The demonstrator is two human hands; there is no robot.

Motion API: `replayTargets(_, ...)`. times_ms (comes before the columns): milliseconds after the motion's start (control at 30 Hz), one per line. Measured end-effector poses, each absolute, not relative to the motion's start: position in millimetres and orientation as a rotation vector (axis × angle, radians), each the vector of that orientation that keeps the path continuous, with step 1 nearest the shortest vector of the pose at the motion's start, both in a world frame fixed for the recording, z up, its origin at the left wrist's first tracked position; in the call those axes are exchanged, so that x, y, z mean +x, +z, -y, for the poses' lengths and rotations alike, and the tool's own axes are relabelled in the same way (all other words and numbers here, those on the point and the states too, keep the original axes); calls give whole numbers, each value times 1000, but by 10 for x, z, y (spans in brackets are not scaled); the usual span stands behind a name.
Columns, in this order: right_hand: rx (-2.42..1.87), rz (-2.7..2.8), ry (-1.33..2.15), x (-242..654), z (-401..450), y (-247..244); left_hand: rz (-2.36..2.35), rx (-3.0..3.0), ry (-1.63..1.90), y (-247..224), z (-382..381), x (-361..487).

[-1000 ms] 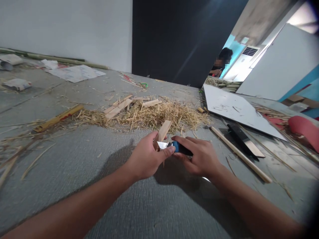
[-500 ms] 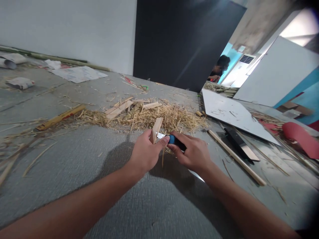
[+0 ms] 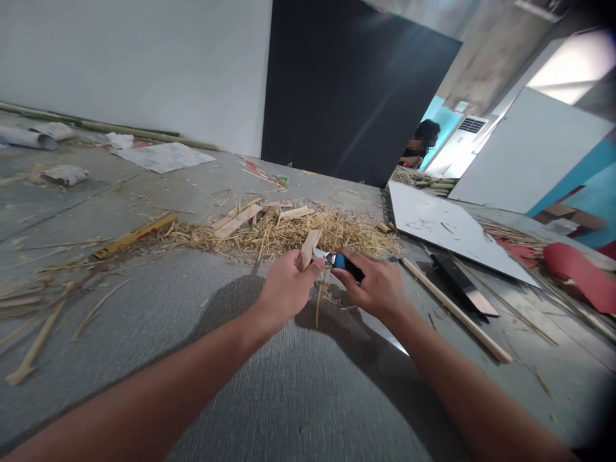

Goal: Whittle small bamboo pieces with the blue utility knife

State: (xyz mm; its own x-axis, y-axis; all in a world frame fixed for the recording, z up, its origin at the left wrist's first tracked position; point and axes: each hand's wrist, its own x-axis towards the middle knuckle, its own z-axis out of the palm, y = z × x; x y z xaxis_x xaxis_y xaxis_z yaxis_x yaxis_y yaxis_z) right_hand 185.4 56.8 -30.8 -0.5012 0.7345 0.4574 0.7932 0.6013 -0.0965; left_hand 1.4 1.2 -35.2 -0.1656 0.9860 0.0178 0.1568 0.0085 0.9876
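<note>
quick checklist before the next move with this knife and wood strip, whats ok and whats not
1. Left hand gripping the wood strip: ok, held near its lower end.
2. Right hand on the knife: ok, wrapped around the handle.
3. Blade well away from the left thumb: not ok, it lies very close to the thumb tip.
4. Blade edge seated against the strip: cannot tell, too small to see contact.
5. Other person out of the work area: ok, far off beyond the dark panel.
</note>
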Motion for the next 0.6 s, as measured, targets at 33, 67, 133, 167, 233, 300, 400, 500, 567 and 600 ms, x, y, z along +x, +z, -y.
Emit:
replayTargets(33, -1261, 2355, -161, 1901, -626, -285, -1453, 1267, 1241, -346, 23, 13)
replayTargets(67, -1327, 2319, -160, 1972, -700, -260, -1450, 1297, 1218, -347, 64, 12)
replayTargets(133, -1558, 2098, -208, 2171, -863, -220, -1417, 1370, 1158, -365, 151, 4)
replayTargets(167, -1642, 1991, -263, 2275, -933, -210, -1396, 1390, 1118, -378, 187, -4)
replayTargets(233, -1703, 1932, -315, 2428, -1003, -216, -1344, 1379, 1104, -398, 225, -24)
replayTargets(300, -1622, 2045, -253, 2446, -956, -255, -1272, 1330, 1137, -406, 220, -44)
replayTargets(400, -1340, 2218, -137, 2267, -731, -338, -1120, 1196, 1154, -418, 179, -56)
replayTargets(500, -1088, 2371, -15, 2072, -513, -394, -937, 1097, 1159, -452, 152, -44)
replayTargets(567, -993, 2427, 23, 2016, -444, -408, -862, 1091, 1166, -478, 155, -33)
replayTargets(600, -965, 2442, 29, 2009, -431, -409, -841, 1100, 1168, -489, 163, -28)
